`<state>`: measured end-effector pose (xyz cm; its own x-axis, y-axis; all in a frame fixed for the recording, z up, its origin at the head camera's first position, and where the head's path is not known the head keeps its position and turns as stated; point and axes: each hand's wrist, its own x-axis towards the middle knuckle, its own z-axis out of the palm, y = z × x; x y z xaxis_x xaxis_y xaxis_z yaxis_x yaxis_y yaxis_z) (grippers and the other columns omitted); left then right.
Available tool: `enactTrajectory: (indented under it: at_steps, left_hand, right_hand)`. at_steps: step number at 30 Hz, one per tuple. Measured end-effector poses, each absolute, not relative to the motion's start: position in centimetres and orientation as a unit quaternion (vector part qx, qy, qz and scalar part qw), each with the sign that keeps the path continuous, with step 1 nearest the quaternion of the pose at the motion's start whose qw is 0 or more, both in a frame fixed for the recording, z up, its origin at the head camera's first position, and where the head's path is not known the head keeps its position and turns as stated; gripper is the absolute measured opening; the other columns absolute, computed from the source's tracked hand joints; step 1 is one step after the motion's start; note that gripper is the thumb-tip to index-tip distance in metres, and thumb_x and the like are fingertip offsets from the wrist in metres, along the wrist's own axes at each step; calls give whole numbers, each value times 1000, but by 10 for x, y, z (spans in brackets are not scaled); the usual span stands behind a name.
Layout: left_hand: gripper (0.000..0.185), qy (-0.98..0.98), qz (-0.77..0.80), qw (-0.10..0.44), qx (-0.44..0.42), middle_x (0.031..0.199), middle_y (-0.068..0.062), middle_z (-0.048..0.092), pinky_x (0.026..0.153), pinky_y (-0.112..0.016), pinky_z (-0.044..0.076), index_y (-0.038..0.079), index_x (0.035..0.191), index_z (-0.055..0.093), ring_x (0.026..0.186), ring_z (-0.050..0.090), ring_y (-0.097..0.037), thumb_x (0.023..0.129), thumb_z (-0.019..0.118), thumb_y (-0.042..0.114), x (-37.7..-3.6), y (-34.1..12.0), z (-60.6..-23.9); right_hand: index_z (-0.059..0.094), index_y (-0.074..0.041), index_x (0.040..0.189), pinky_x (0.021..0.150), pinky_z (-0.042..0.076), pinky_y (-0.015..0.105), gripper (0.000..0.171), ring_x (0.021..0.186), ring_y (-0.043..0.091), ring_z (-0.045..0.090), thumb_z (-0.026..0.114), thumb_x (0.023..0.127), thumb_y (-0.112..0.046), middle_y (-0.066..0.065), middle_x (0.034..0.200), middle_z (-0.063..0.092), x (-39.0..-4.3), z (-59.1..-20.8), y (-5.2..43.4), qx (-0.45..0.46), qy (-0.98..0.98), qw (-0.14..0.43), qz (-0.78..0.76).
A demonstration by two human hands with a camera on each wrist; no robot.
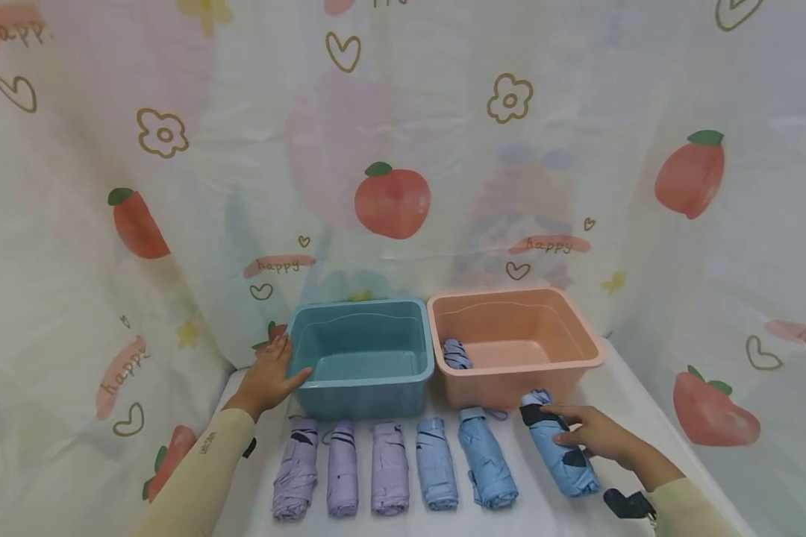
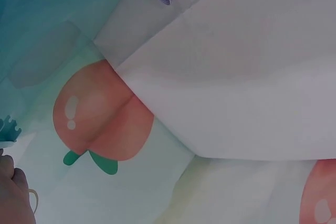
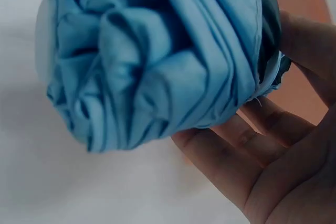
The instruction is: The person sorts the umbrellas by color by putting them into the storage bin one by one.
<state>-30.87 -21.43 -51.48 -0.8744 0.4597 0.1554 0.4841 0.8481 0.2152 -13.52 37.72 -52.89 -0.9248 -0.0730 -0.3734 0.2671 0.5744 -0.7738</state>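
Looking down from the head view, the right hand (image 1: 594, 436) curls its fingers over a folded blue umbrella (image 1: 559, 453) lying at the right end of a row near the table's front edge. Five more folded umbrellas lie left of it: three lilac ones (image 1: 342, 466), then two blue ones (image 1: 463, 462). Behind the row stand a teal tub (image 1: 363, 358) and, touching it on the right, a pink tub (image 1: 513, 347) with another folded umbrella (image 1: 455, 353) inside at its left wall. The left hand (image 1: 272, 377) rests flat, fingers straight, against the teal tub's left side.

The left wrist view shows only a sliver of the left hand (image 2: 13, 195) at the lower left, peach-printed cloth (image 2: 100, 124) and a teal edge; grip cannot be told here.

The right wrist view shows the blue umbrella's (image 3: 157, 56) bunched end, with the right hand's fingers (image 3: 231, 161) cupped beneath and beside it over the white table.
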Motion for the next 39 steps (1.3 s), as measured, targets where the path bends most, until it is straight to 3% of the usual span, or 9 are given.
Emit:
enactTrajectory:
  at_steps: [5, 12, 20, 29, 39]
  left_hand:
    - [91, -960, -124, 53, -245, 155, -29, 17, 111, -56, 20, -14, 147, 24, 142, 18, -44, 97, 47, 57, -308, -214, -515]
    - [91, -960, -121, 53, -248, 155, -29, 17, 111, -56, 20, -14, 147, 24, 142, 18, -44, 97, 47, 57, -307, -213, -514]
    - [89, -959, -126, 61, -245, 154, -30, 19, 112, -55, 19, -14, 147, 24, 142, 19, -44, 97, 49, 55, -307, -214, -521]
    - [89, -960, -132, 58, -241, 155, -29, 18, 112, -56, 19, -13, 147, 25, 141, 19, -44, 96, 49, 56, -305, -214, -520]
    - [90, -959, -135, 61, -242, 156, -27, 17, 112, -54, 20, -13, 148, 24, 142, 19, -42, 96, 49, 56, -309, -214, -518]
  right_hand:
    - [50, -4, 141, 73, 54, 56, 61, 111, 47, 56, 73, 86, -14, 38, 140, 37, -133, -492, 385, -6, 875, 177, -450]
    - [57, -3, 136, 70, 55, 52, 54, 100, 36, 59, 74, 85, -12, 31, 128, 53, -138, -453, 393, -65, 895, 189, -399]
    - [62, -7, 132, 72, 53, 58, 48, 109, 41, 53, 73, 85, -11, 31, 137, 45, -151, -431, 389, -73, 898, 240, -362]
    - [63, -8, 131, 70, 53, 41, 46, 98, 34, 59, 72, 85, -10, 27, 134, 50, -157, -407, 383, -136, 888, 242, -367]
    - [60, -9, 135, 68, 53, 38, 50, 98, 29, 57, 72, 87, -16, 25, 130, 52, -204, -383, 389, -138, 914, 206, -322]
